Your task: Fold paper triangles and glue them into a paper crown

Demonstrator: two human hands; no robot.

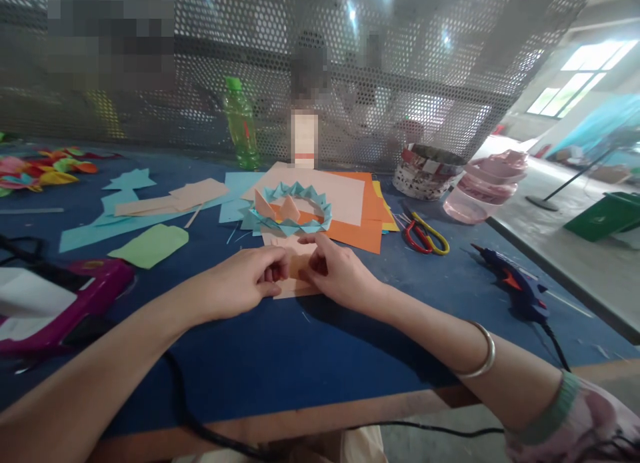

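Observation:
My left hand (240, 281) and my right hand (340, 271) meet over a folded piece of peach paper (296, 271), with the fingertips of both pinching it from either side. Just beyond them lies a ring of folded teal paper points (290, 213), with several peach paper cones (265, 206) standing on it. The ring rests on a pale pink sheet (320, 196), which lies on a stack of orange card (355, 233). A metal bangle (483, 351) circles my right wrist.
Red-and-yellow scissors (425, 237) and a blue glue gun (517, 291) lie to the right. A magenta glue gun (80, 303) lies to the left, beyond teal paper offcuts (125, 209). A green bottle (241, 124) stands against a perforated metal screen (400, 49).

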